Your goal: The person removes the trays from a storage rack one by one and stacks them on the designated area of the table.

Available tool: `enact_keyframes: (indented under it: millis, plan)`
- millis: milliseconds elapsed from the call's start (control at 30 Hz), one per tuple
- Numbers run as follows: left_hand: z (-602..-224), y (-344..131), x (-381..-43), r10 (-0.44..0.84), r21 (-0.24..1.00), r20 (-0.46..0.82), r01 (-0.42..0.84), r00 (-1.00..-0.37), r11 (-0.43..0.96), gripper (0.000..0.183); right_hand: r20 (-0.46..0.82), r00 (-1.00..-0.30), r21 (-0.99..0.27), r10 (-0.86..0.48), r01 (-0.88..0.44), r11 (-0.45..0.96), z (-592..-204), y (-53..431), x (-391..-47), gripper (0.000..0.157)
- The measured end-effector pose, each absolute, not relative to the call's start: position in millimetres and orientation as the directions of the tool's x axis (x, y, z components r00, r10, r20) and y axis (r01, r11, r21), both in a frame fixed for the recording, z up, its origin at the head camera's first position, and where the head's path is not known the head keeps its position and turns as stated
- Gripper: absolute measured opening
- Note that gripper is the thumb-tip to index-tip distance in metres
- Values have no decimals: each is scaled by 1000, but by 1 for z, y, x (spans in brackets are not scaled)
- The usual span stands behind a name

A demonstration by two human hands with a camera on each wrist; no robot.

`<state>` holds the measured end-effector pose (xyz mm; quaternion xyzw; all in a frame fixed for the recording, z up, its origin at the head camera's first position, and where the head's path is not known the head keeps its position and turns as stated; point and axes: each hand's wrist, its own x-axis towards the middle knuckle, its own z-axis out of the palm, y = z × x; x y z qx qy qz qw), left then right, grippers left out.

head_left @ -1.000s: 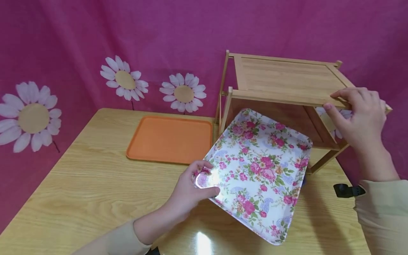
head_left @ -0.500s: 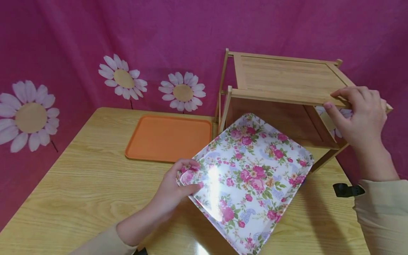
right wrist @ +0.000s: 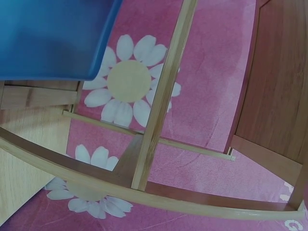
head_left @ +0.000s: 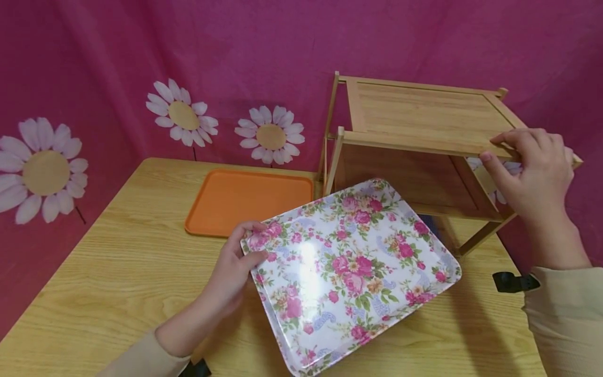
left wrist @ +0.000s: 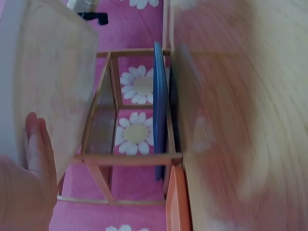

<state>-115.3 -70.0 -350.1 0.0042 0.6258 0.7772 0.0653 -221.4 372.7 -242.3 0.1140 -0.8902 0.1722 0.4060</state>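
My left hand (head_left: 228, 269) holds a rectangular tray (head_left: 350, 277) with a pink rose print by its left corner, thumb on the upper face. The tray is tilted above the table, in front of a two-tier wooden shelf (head_left: 424, 112). In the left wrist view, the fingers (left wrist: 41, 144) lie against its pale underside. My right hand (head_left: 542, 173) grips the front rail of the shelf's top near the right end, thumb in front and fingers over the top. A blue tray (left wrist: 160, 106) lies on the shelf's lower tier, mostly hidden by the rose tray in the head view.
An orange tray (head_left: 254, 199) lies flat on the wooden table (head_left: 118, 272), left of the shelf. Behind stands a pink cloth (head_left: 264, 47) printed with large white daisies. The blue tray (right wrist: 53, 38) also shows through the shelf's frame (right wrist: 159, 106) in the right wrist view.
My left hand has drawn the rose tray left and toward me, away from the shelf, turning it so its long side lies more crosswise. My right hand stays on the shelf's rail.
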Motion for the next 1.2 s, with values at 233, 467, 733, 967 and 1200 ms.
enact_keyframes:
  millis: [233, 467, 733, 967, 1200]
  plan:
    - [-354, -82, -127, 59, 975, -59, -70, -997, -213, 25, 755, -653, -217, -57, -331, 918, -243, 373, -222, 77]
    - [-354, -99, -138, 52, 994, -20, -25, -998, -110, 15, 768, -637, -218, -59, -347, 912, -244, 374, -223, 74]
    - [-352, -130, -152, 247, 999, -22, -28, -969, -19, 54, 769, -637, -219, -57, -346, 913, -244, 375, -223, 77]
    - [-355, -168, -166, 395, 994, -27, -66, -918, -84, 59, 763, -644, -218, -57, -339, 915, -244, 374, -223, 80]
    - [-353, -203, -173, 471, 999, -1, -26, -882, -47, 59, 762, -645, -218, -57, -338, 915, -244, 373, -222, 84]
